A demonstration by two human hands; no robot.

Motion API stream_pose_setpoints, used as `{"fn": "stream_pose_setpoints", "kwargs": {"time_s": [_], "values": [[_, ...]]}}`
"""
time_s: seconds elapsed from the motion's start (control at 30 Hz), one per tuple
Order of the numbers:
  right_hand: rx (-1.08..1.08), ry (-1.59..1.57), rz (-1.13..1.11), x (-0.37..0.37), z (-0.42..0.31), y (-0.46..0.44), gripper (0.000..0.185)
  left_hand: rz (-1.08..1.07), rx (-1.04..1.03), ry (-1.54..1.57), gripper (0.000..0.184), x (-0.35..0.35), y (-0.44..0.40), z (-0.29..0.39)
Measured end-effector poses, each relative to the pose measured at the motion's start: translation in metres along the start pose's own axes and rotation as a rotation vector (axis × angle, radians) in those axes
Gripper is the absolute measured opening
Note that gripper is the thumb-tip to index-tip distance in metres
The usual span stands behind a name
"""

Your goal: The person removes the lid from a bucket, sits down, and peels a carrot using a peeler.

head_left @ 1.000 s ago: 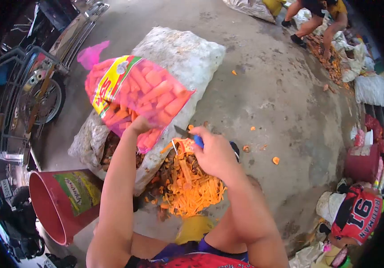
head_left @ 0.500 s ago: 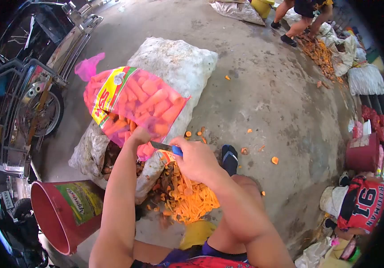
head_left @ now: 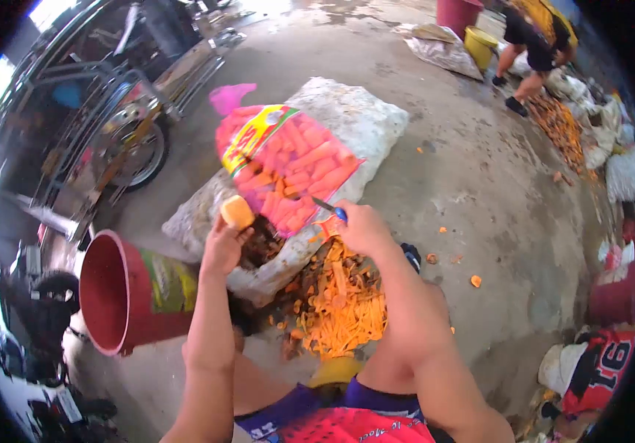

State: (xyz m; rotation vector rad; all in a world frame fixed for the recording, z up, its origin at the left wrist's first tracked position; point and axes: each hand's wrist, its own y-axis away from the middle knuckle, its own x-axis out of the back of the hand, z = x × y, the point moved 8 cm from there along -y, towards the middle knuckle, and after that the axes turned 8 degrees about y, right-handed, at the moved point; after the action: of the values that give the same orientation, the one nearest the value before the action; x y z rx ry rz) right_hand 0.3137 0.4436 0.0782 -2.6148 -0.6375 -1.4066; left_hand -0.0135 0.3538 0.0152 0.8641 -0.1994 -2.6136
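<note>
My left hand (head_left: 223, 247) holds up a thick carrot piece (head_left: 237, 213), its pale orange end facing up, to the left of the bag. My right hand (head_left: 363, 229) is closed round the blue handle of a knife (head_left: 327, 207), whose blade points left toward the bag's lower edge. A pink mesh bag (head_left: 317, 159) full of peeled carrots, with a yellow and red label, lies on a dirty white sack (head_left: 365, 111). Beneath my right forearm is a heap of orange peelings (head_left: 339, 317) on the floor. Brown scraps (head_left: 262, 240) show in the sack's mouth.
A red bucket (head_left: 122, 295) lies tilted at my left. Motorcycles and a metal frame (head_left: 133, 140) stand beyond it. At the upper right a person (head_left: 539, 44) bends near another peelings pile (head_left: 553, 129). Another person in a red jersey (head_left: 605, 369) is at the lower right.
My left hand has come out from the bag's lower edge and moved left, now with a carrot piece in it. My right hand still grips the knife. The camera view has shifted.
</note>
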Motion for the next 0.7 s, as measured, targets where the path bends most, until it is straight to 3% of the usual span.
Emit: {"fn": "stream_pose_setpoints", "kwargs": {"time_s": [0.03, 0.07, 0.13, 0.2, 0.37, 0.5, 0.7], "values": [[0.011, 0.002, -0.008, -0.006, -0.007, 0.011, 0.032, -0.16, -0.031, -0.037, 0.065, -0.012, 0.031, 0.005], [0.041, 0.004, -0.027, -0.014, -0.015, 0.022, 0.03, -0.183, 0.008, -0.061, 0.076, -0.009, 0.053, -0.003], [0.094, 0.013, -0.062, -0.031, -0.03, 0.045, 0.027, -0.25, 0.025, -0.13, 0.075, -0.011, 0.096, -0.016], [0.146, -0.015, -0.084, -0.053, -0.043, 0.065, 0.029, -0.245, 0.059, 0.014, 0.071, -0.012, 0.13, -0.032], [0.206, -0.056, -0.073, -0.089, -0.058, 0.112, 0.028, -0.057, 0.128, 0.085, 0.054, -0.002, 0.184, -0.059], [0.216, -0.098, -0.037, -0.101, -0.063, 0.142, 0.026, -0.122, 0.078, 0.087, 0.053, -0.01, 0.208, -0.077], [0.251, -0.111, -0.054, -0.121, -0.081, 0.163, 0.026, -0.019, 0.055, -0.037, 0.051, -0.007, 0.217, -0.09]]}}
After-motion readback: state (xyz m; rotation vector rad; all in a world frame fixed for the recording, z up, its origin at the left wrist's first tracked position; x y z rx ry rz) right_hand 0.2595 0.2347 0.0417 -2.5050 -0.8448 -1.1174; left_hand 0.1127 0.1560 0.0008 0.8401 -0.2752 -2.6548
